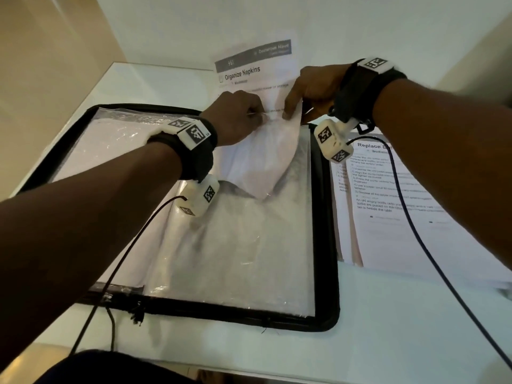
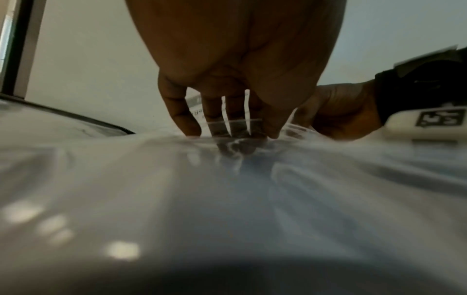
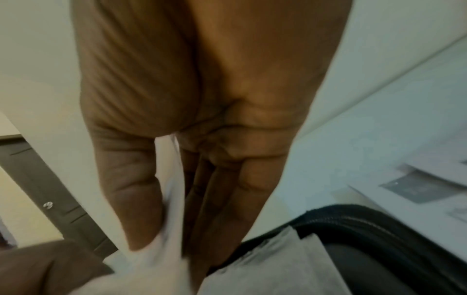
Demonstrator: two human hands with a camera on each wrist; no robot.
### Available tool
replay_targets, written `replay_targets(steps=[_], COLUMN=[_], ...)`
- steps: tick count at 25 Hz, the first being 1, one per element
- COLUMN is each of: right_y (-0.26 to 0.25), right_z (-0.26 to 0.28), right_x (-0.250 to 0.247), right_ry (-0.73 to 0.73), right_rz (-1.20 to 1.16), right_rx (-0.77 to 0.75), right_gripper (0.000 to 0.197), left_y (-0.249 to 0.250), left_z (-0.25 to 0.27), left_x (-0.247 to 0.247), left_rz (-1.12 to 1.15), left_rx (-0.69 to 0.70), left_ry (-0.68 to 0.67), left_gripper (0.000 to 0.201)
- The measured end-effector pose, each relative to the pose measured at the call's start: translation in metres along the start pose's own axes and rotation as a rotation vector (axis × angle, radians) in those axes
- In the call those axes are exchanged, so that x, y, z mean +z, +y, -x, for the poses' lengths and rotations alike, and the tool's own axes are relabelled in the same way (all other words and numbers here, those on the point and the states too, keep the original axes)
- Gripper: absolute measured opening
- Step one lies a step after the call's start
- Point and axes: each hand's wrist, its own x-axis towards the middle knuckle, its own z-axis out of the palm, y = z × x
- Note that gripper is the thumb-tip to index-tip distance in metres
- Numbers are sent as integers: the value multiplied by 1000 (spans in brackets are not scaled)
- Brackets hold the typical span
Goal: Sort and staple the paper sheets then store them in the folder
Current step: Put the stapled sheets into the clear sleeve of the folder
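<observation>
A black zip folder [image 1: 327, 273] lies open on the white table, with clear plastic sleeves [image 1: 235, 259] inside. A printed sheet headed "Organize Napkins" [image 1: 249, 70] sticks out past the top of the right-hand sleeve. My left hand [image 1: 260, 113] pinches the sleeve's top edge; the left wrist view shows its fingers [image 2: 227, 127] through the clear plastic [image 2: 227, 199]. My right hand [image 1: 291, 109] pinches the sheet's right edge at the sleeve mouth between thumb [image 3: 136, 209] and fingers, and the white sheet [image 3: 171, 209] bulges up there. The sheet's lower part is hidden.
A spread stack of printed sheets [image 1: 401, 203] lies on the table right of the folder, also seen past the folder's zip edge [image 3: 366, 229]. Thin cables run from both wrist cameras toward me. The wall stands close behind the folder.
</observation>
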Motion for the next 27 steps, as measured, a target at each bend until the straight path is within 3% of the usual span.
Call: replay_targets(steps=[3, 5, 7, 9, 11, 14, 20, 25, 27], right_y=[-15, -30, -42, -48, -51, -47, -46, -46, -46], right_z=[-12, -37, -68, -102, -123, -132, -124, -93, -90], right_x=[-12, -23, -24, -18, -7, 7, 14, 25, 28], right_ry=[179, 325, 381, 341, 271, 272, 205, 129, 74], right_rz=[-94, 164, 527, 781, 911, 858, 808, 931, 844], right_rx=[-61, -107, -105, -111, -106, -95, -112, -174, -155], right_gripper=[17, 33, 57, 72, 72, 43, 36, 37, 33], left_y=[-10, -21, -31, -35, -39, -44, -43, -42, -41], left_z=[6, 6, 2, -3, -11, -15, -12, -13, -14], left_x=[-4, -9, -14, -14, -11, -9, -5, -5, -4], left_rz=[-74, -114, -140, -149, -147, -122, -53, -64, -65], left_rx=[-42, -77, -88, -65, -42, -41, -65, -83, -90], left_ry=[2, 3, -5, -12, 0, 68, 45, 22, 29], left_gripper=[22, 22, 22, 21, 20, 20, 22, 22, 21])
